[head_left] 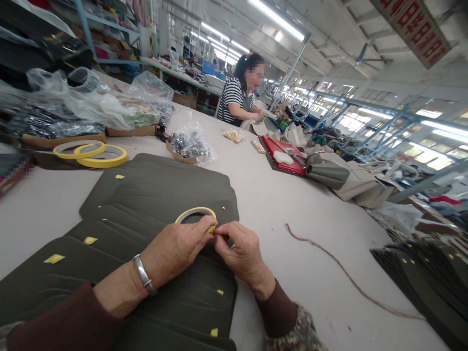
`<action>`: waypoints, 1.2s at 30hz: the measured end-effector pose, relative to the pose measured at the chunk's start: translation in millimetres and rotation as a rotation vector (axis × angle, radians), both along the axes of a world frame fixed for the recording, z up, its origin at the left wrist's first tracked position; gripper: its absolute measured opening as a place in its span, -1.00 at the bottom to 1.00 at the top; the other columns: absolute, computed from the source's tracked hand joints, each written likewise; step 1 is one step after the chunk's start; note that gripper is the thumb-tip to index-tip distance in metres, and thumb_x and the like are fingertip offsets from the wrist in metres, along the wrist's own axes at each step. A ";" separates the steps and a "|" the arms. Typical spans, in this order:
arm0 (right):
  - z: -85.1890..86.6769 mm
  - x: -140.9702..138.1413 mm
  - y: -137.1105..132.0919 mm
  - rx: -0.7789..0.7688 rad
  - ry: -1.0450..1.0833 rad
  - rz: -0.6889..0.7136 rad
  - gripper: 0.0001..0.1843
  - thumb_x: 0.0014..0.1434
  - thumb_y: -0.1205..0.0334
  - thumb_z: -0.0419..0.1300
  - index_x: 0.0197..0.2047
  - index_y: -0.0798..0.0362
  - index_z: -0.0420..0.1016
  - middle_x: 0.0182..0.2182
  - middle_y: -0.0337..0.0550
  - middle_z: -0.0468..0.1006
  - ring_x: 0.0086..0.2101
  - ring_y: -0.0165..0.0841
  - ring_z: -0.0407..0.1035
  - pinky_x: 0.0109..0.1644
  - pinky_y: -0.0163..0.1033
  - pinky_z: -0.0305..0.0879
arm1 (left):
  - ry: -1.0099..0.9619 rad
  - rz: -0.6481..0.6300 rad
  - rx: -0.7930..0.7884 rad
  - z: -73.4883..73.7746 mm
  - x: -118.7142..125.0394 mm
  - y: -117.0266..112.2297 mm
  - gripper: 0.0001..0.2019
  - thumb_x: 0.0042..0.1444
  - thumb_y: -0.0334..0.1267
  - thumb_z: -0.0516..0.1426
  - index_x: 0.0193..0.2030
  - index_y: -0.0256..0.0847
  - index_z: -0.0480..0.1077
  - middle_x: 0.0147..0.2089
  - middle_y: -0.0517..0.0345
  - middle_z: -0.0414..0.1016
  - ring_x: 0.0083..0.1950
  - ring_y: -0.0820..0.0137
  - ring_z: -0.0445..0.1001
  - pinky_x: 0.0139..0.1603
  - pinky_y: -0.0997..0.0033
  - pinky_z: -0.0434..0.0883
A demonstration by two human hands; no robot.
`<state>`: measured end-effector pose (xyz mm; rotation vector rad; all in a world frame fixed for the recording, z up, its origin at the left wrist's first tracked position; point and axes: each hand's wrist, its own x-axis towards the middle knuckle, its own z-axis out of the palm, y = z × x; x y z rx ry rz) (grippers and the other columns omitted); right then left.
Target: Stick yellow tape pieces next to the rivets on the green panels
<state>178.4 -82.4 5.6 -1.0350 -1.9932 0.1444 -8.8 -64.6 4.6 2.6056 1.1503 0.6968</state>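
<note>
My left hand (175, 248) is closed around a thin roll of yellow tape (193, 212), held upright just above a fanned stack of dark olive leather panels (157, 195). Beside it, my right hand (239, 248) pinches the loose end of the tape between thumb and forefinger, fingertips touching those of my left hand. Small yellow tape squares (54, 258) sit on several of the panels. A metal bracelet is on my left wrist.
Two larger yellow tape rolls (91, 152) lie at the left on the white table (292, 214). Plastic bags of hardware (190, 144) stand behind. A brown cord (343, 273) trails right. More dark panels (431, 278) are stacked far right. A person in a striped shirt (234, 97) works by a red tray (285, 153).
</note>
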 end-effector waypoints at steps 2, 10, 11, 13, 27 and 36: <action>-2.7 -1.0 -1.5 0.039 -0.011 -0.038 -0.81 0.13 0.43 0.10 -0.38 0.04 0.51 -0.52 -0.19 0.54 -0.51 -0.41 0.39 -0.39 -0.33 0.32 | -0.008 0.004 0.005 0.1 0.6 0.6 -0.82 0.36 -0.23 -0.06 -0.02 -0.11 0.31 -0.23 0.19 0.62 -0.27 0.33 0.61 -0.39 0.43 0.38; 3.3 -5.4 -0.7 -0.692 0.550 -0.193 -0.90 0.00 0.25 0.19 -0.48 0.08 0.49 -0.68 -0.31 0.45 -0.67 -0.47 0.31 -0.59 -0.38 0.26 | -0.117 -0.012 0.150 5.8 9.4 -6.2 -0.81 0.33 -0.35 -0.05 -0.29 -0.14 0.33 -0.42 0.28 0.48 -0.44 0.44 0.47 -0.44 0.44 0.27; 3.4 -0.8 1.7 -0.774 0.628 -0.214 -0.89 -0.03 0.22 0.21 -0.48 0.09 0.48 -0.69 -0.32 0.44 -0.69 -0.47 0.30 -0.61 -0.38 0.27 | -0.117 -0.016 0.155 4.9 10.9 -7.6 -0.82 0.32 -0.36 -0.04 -0.28 -0.14 0.33 -0.42 0.28 0.48 -0.42 0.44 0.47 -0.43 0.44 0.28; 1.9 12.7 6.1 -0.897 0.682 -0.225 -0.85 -0.08 0.19 0.25 -0.48 0.11 0.48 -0.69 -0.32 0.44 -0.69 -0.48 0.29 -0.60 -0.37 0.31 | -0.073 -0.011 0.129 2.6 13.4 -9.2 -0.85 0.32 -0.36 -0.02 -0.24 -0.15 0.33 -0.38 0.27 0.49 -0.38 0.43 0.48 -0.40 0.43 0.30; -9.4 22.4 1.8 -0.697 0.086 -0.215 -0.84 0.09 0.30 0.18 -0.44 0.09 0.58 -0.57 -0.24 0.54 -0.54 -0.44 0.36 -0.46 -0.37 0.23 | 0.307 0.016 -0.018 0.2 23.8 -3.8 -0.84 0.32 -0.38 -0.03 -0.20 -0.17 0.36 -0.23 0.11 0.49 -0.20 0.22 0.39 -0.23 0.21 0.35; -11.3 27.1 2.0 -0.694 0.096 -0.278 -0.86 0.12 0.26 0.24 -0.21 0.08 0.53 -0.64 -0.34 0.46 -0.60 -0.40 0.36 -0.48 -0.34 0.22 | 0.288 -0.016 -0.066 4.0 22.8 -0.7 -0.81 0.32 -0.39 -0.07 -0.20 -0.20 0.36 -0.20 0.06 0.48 -0.20 0.22 0.36 -0.18 0.18 0.32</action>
